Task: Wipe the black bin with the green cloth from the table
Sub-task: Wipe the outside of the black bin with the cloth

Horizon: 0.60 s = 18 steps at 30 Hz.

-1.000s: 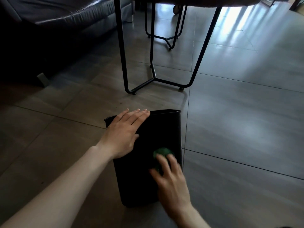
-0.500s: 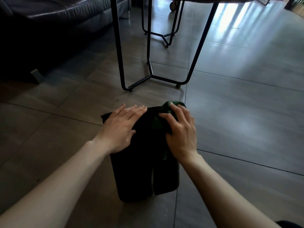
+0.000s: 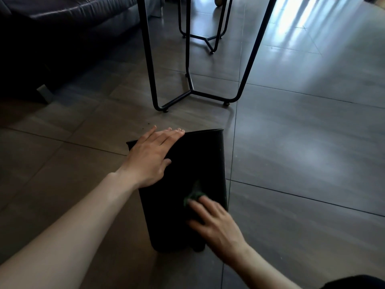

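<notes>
The black bin [image 3: 200, 159] lies on its side on the tiled floor, its rim pointing away from me. My left hand [image 3: 152, 157] rests flat on the upper left of its side, fingers reaching the rim. My right hand [image 3: 214, 224] presses the green cloth [image 3: 194, 196] against the lower right of the same side. Only a small green patch of cloth shows past my fingertips. The right hand is blurred.
A table's black metal legs [image 3: 191, 88] stand on the floor just beyond the bin. A second metal frame [image 3: 206, 38] is farther back. A dark sofa [image 3: 62, 28] fills the upper left. Grey floor tiles [image 3: 312, 163] stretch to the right.
My right hand slid the green cloth from the bin's rim down its side toward me. The left hand stayed in place on the bin.
</notes>
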### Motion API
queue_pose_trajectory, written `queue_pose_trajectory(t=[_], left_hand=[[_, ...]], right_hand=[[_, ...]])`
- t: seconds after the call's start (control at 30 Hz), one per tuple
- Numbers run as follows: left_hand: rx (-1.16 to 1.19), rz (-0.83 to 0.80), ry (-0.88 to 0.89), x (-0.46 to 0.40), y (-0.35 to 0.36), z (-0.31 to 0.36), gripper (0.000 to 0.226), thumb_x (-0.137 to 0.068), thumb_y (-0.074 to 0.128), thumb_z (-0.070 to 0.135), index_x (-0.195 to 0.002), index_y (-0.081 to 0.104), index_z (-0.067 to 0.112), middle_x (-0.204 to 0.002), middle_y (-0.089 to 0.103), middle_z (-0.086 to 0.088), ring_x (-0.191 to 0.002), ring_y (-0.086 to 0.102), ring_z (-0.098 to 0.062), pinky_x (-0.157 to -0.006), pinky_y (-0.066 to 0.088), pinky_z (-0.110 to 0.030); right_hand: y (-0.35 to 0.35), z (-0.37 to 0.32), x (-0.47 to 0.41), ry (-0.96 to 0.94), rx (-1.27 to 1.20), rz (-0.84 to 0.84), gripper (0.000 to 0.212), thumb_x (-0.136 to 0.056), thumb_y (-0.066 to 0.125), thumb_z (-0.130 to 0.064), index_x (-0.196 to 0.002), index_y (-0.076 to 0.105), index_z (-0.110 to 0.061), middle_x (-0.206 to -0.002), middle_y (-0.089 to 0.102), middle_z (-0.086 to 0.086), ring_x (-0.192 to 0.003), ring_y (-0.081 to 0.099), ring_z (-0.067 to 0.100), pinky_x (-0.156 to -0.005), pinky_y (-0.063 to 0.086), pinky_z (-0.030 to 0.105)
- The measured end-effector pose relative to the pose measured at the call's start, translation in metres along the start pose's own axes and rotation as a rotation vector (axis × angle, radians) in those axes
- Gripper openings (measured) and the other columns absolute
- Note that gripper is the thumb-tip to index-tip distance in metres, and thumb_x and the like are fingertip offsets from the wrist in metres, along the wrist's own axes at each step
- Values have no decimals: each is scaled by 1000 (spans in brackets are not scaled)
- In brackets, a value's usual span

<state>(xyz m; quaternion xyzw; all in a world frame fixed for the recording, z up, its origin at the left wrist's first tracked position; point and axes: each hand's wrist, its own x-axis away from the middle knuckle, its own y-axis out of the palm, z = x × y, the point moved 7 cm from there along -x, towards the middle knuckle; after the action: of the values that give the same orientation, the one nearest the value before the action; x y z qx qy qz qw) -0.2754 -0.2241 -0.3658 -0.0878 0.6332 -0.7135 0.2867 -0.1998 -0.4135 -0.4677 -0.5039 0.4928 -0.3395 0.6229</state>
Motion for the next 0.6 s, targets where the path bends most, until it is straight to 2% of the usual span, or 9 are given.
queue_pose_trajectory(t=[0.07, 0.17, 0.23, 0.27, 0.37, 0.43, 0.53, 0.6], left_hand=[[2, 11, -9, 0, -2, -2, 85, -85, 68, 16, -156, 24, 26, -160, 34, 9, -149, 27, -12, -126, 6, -38], [16, 14, -13, 0, -3, 0, 85, -85, 69, 15, -156, 25, 26, -159, 36, 9, -149, 28, -12, -126, 8, -40], [21, 11, -12, 0, -4, 3, 85, -85, 69, 15, -156, 25, 26, -159, 35, 9, -149, 27, -12, -126, 8, -40], [19, 10, -13, 0, -5, 3, 84, -85, 69, 15, -156, 24, 26, -159, 35, 9, -149, 26, -12, -126, 8, -40], [12, 0, -20, 1, -6, 3, 84, -87, 68, 16, -157, 23, 26, -161, 33, 8, -150, 25, -12, -126, 6, -39], [10, 4, -17, 0, -6, 2, 84, -86, 68, 16, -157, 24, 25, -160, 33, 8, -150, 25, -13, -126, 6, -39], [15, 9, -11, -1, -4, 2, 85, -85, 69, 15, -156, 24, 25, -160, 34, 8, -150, 26, -13, -126, 5, -39], [22, 3, -10, -1, -4, 3, 85, -85, 69, 15, -156, 24, 26, -160, 34, 9, -150, 26, -12, -126, 6, -39]], right_hand=[[-25, 36, -18, 192, -72, 98, 31, -83, 76, -15, -112, 73, -22, -138, 60, 15, -126, 52, 42, -89, 58, 50], [-64, 81, -53, 483, -154, 293, 45, -75, 78, -3, -118, 73, -16, -141, 56, 15, -131, 47, 41, -83, 60, 53], [-78, 94, -74, 620, -215, 378, 57, -74, 75, -2, -128, 67, -18, -148, 47, 12, -137, 39, 38, -85, 59, 55], [-78, 91, -83, 638, -230, 370, 63, -75, 73, -5, -134, 62, -19, -153, 42, 11, -141, 34, 38, -91, 57, 58], [-54, 60, -83, 542, -181, 192, 77, -81, 65, -31, -153, 41, -21, -167, 17, 14, -151, 15, 42, -116, 33, 59], [-34, 38, -64, 455, -132, 86, 82, -83, 58, -45, -158, 32, -24, -170, 8, 13, -152, 13, 41, -121, 23, 56], [-3, 6, -24, 288, -88, -46, 80, -83, 56, -44, -157, 32, -25, -171, 6, 11, -151, 19, 40, -121, 22, 55], [11, -11, 2, 132, -18, -116, 73, -84, 53, -33, -155, 37, -25, -169, 17, 12, -148, 28, 39, -119, 29, 55]])
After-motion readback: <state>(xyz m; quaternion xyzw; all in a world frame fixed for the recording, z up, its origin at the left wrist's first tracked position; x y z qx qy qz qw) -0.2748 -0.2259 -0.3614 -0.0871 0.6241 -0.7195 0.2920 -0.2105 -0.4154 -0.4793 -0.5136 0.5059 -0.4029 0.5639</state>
